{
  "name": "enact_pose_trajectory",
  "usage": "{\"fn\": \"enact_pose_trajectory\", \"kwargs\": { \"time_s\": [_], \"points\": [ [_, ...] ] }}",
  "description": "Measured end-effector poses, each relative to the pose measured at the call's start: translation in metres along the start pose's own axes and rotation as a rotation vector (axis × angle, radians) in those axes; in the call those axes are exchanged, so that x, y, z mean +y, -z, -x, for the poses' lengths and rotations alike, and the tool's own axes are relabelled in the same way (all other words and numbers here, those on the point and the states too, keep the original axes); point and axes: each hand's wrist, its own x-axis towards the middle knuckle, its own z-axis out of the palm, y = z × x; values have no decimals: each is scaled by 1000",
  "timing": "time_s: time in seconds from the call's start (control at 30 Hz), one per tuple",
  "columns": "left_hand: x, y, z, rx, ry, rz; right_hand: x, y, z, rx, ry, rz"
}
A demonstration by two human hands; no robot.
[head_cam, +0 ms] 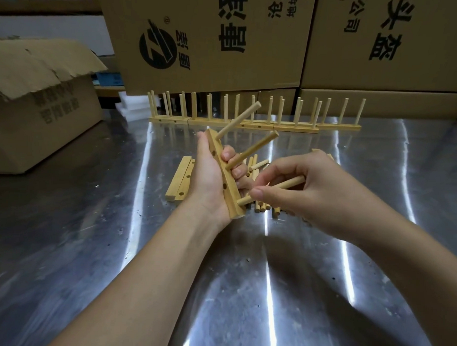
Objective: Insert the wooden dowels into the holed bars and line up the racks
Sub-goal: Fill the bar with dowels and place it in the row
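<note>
Two dowels [252, 152] sit in the bar [221, 161] our left hand [209, 180] grips; our right hand [303, 188] pinches a third dowel [290, 183], which we should push in straight.

I see my left hand [209, 178] gripping a tilted holed bar [223, 173] with two dowels [252, 152] sticking out toward my right hand [308, 193]. That hand pinches a third dowel [287, 183], its tip against the bar's near end. Loose dowels [258, 166] lie on the desk [251, 275] beneath both hands, spare bars [179, 178] just left of them, and finished racks [257, 125] in a row beyond.
</note>
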Motion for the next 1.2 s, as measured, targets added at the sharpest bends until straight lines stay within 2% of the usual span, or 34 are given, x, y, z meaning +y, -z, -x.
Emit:
{"fn": "enact_pose_trajectory", "kwargs": {
  "time_s": [0.2, 0.37, 0.53, 0.83, 1.1, 1.2],
  "points": [
    [-4, -4, 1, -19, -25, -83, -4, -1, 0, -41, -50, 93],
    [-6, -6, 3, -44, -57, 13, 1, -1, 0, -37, -80, -30],
    [-1, -10, 7, -36, -103, 113, 7, -11, 0, 10, -104, -281],
    [-1, -15, 12, -128, -115, 32, 7, -8, 2, -54, -139, -414],
    [-7, -15, 10, -29, -133, 1, 7, -8, 1, -11, -257, -342],
    [-8, -13, 7, 45, -120, 3, 5, -5, -2, 56, -286, -421]
  ]
}}
